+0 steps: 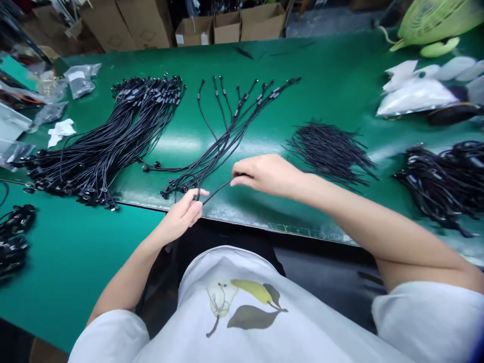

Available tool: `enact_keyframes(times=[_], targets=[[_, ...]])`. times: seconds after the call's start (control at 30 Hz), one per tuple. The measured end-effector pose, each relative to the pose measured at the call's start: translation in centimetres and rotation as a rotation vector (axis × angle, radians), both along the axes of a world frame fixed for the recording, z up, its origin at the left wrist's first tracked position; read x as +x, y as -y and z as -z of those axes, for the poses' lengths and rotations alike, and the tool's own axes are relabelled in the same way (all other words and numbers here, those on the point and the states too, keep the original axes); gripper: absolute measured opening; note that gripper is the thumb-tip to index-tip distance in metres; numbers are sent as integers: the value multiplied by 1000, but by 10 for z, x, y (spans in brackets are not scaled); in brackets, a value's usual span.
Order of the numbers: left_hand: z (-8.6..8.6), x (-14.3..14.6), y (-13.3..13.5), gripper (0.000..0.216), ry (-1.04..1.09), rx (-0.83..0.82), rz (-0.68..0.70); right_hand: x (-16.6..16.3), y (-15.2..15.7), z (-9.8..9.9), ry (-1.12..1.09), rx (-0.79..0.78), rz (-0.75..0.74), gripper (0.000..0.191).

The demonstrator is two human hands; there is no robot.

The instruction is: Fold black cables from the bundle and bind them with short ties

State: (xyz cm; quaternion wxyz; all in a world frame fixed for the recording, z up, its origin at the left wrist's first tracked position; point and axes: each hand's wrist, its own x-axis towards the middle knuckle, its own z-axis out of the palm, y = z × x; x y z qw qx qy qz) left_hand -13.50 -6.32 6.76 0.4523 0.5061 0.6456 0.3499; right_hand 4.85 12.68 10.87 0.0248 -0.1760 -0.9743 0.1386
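A black cable (217, 191) runs between my two hands over the front edge of the green table. My left hand (184, 214) pinches it near a small loop. Higher and to the right, my right hand (260, 174) is closed on the other stretch of the cable, its fingertips pressed together. Just beyond them lies a loose fan of black cables (223, 143), with connectors at both ends. To the right of this fan is a pile of short thin black strips (328, 151); my right forearm passes in front of it.
A large bundle of black cables (124, 131) lies on the left of the green table (340, 65). More coiled cables (449, 181) are at the right, below a white plastic bag (416, 96) and a green net-like thing (438, 22). Cardboard boxes (260, 22) stand behind the table.
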Motion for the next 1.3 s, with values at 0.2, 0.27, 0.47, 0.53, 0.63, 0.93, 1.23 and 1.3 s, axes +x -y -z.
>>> enact_keyframes(times=[0.2, 0.27, 0.47, 0.53, 0.63, 0.93, 1.23, 1.3], targets=[[-9, -32, 22, 37, 362, -88, 128, 49, -44, 34, -161, -82, 52, 26], [-13, -39, 27, 37, 572, 102, -140, 60, -49, 44, -208, -87, 70, 29], [-15, -36, 9, 33, 584, 323, -563, 54, 14, 64, -152, 114, -99, 33], [-6, -20, 0, 36, 399, 267, -438, 45, 48, 60, -133, 34, -324, 34], [6, 10, -3, 35, 103, 209, -108, 31, 72, 45, -228, -116, -421, 35], [19, 38, 2, 38, 646, 185, -177, -5, 58, 81, -664, -910, 181, 47], [64, 80, 8, 43, 355, 141, -430, -18, 106, 89, -936, -1641, 486, 50], [62, 77, 12, 44, 198, 74, -322, -14, 115, 85, -945, -1565, 446, 49]])
